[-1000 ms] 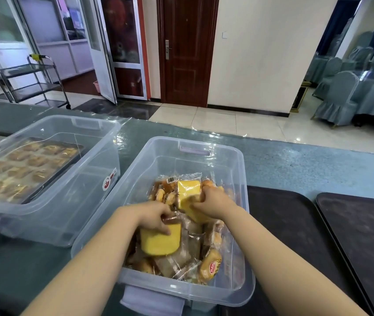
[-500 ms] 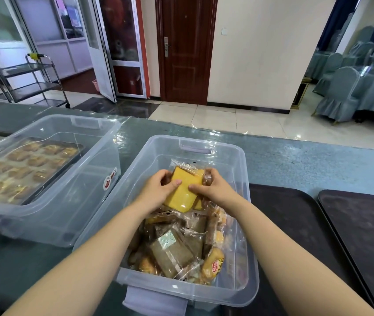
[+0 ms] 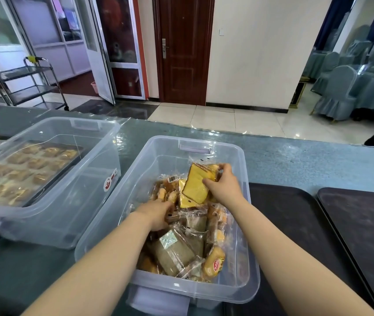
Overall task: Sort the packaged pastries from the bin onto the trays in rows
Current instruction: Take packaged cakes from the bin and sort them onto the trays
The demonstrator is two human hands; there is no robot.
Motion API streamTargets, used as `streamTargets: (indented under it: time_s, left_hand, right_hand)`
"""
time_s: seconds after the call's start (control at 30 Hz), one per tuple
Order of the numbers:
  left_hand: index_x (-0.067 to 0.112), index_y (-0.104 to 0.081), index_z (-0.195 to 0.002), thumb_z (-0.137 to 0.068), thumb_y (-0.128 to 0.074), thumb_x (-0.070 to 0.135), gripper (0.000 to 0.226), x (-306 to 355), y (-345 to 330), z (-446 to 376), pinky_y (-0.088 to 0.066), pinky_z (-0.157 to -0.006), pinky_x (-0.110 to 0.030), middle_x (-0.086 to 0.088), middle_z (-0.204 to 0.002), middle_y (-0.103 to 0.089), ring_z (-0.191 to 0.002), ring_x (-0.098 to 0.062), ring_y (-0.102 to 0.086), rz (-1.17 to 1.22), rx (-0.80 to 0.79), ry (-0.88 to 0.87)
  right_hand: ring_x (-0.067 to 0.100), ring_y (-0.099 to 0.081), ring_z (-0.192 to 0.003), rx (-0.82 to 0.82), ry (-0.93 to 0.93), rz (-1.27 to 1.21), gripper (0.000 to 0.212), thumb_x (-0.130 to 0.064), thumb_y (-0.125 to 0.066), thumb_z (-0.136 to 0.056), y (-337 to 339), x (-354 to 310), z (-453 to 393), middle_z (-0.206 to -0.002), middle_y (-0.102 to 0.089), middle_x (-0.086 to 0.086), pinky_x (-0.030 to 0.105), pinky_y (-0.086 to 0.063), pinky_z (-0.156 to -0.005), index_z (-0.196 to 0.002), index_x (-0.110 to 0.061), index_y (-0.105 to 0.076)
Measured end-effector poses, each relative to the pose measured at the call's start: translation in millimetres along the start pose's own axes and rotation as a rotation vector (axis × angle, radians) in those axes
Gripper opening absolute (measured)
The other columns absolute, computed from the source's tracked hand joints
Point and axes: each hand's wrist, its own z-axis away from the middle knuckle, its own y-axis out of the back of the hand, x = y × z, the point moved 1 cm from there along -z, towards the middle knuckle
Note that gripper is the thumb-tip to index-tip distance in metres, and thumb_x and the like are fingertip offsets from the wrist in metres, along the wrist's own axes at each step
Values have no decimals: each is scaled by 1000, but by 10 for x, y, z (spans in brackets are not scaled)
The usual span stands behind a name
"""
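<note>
A clear plastic bin (image 3: 245, 258) in front of me holds several wrapped pastries. My right hand (image 3: 224, 187) grips a yellow cake slice in clear wrap (image 3: 196, 183), lifted above the pile near the bin's far side. A second yellow slice (image 3: 186, 202) lies just under it. My left hand (image 3: 156, 213) reaches down into the pile beside brown wrapped pastries (image 3: 172, 249); its fingertips are hidden among the packets. Two dark trays lie to the right, the nearer tray (image 3: 295, 224) touching the bin and the farther tray (image 3: 364, 224) beyond it.
A second clear bin (image 3: 72, 201) stands to the left, over a tray of rowed pastries (image 3: 21, 169). The counter (image 3: 295, 163) is teal and plastic-covered. A metal trolley (image 3: 33, 85) and covered chairs (image 3: 336, 92) stand on the floor beyond.
My left hand let go of the yellow slice and dropped into the pile. My right hand keeps the slice and has carried it slightly right and up.
</note>
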Motion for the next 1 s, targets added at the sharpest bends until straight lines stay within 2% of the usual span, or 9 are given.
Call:
streamTargets:
  time_s: [0.17,0.4,0.5,0.57,0.7,0.77,0.87,0.93,1.0]
  left_hand:
    - [24,-54,-118,-93,-55,47,33,-78,49,-33,-48,-83,-34,-4,-119,-62,-106,-26,-59,114,141,49]
    - [28,-51,-132,-97,-50,46,39,-183,262,17,-44,-80,-31,0,-128,-61,-112,-25,-57,460,372,158]
    - [30,-57,-117,-96,-49,50,30,-114,394,86,-49,-78,-36,3,-107,-65,-99,-25,-61,536,509,136]
    - [35,-57,-106,-95,-48,52,22,-66,487,163,-51,-75,-38,7,-93,-67,-88,-22,-62,589,612,104]
    - [35,-57,-101,-96,-50,46,14,174,651,363,-51,-72,-38,12,-86,-64,-81,-15,-60,540,729,-12]
    - [35,-59,-104,-96,-52,41,12,383,720,451,-51,-72,-37,14,-90,-65,-83,-11,-60,513,773,-90]
    - [31,-61,-113,-96,-54,37,19,772,766,528,-51,-74,-36,12,-102,-67,-92,-12,-61,477,830,-184]
    - [28,-63,-117,-97,-54,36,23,1098,768,567,-50,-78,-33,10,-109,-67,-99,-11,-59,442,874,-252]
    - [26,-63,-116,-95,-48,41,30,1472,772,619,-46,-81,-26,9,-112,-67,-102,-9,-57,359,925,-325]
  right_hand:
    - [19,-63,-83,28,53,30,51,-34,-67,-87,5,-32,38,-97,-59,-2,46,-58,-73,-125,-22,-35]
    - [15,-63,-86,169,110,-121,45,-42,-65,-84,63,-92,87,-96,-62,-5,40,-56,-73,-118,-27,-38]
    - [13,-60,-86,236,135,-228,39,-37,-66,-87,171,-168,195,-94,-59,-3,27,-52,-69,-114,-26,-40]
    - [15,-61,-84,261,152,-267,37,-37,-66,-88,301,-189,287,-94,-60,1,28,-51,-68,-112,-25,-41]
    - [1,-61,-85,260,142,-410,33,-34,-66,-90,672,-82,456,-95,-62,-11,17,-50,-69,-113,-28,-43]
    - [3,-62,-90,281,108,-452,35,-38,-67,-89,888,42,530,-99,-64,-9,24,-53,-77,-114,-29,-45]
    - [11,-65,-97,285,45,-507,37,-46,-69,-84,1222,297,662,-104,-67,-9,45,-56,-86,-112,-34,-50]
    - [10,-66,-95,286,12,-526,31,-45,-70,-83,1457,500,801,-99,-68,-10,49,-56,-86,-107,-38,-52]
    - [9,-66,-94,306,-22,-504,28,-42,-69,-86,1691,716,954,-99,-68,-9,46,-56,-86,-107,-33,-53]
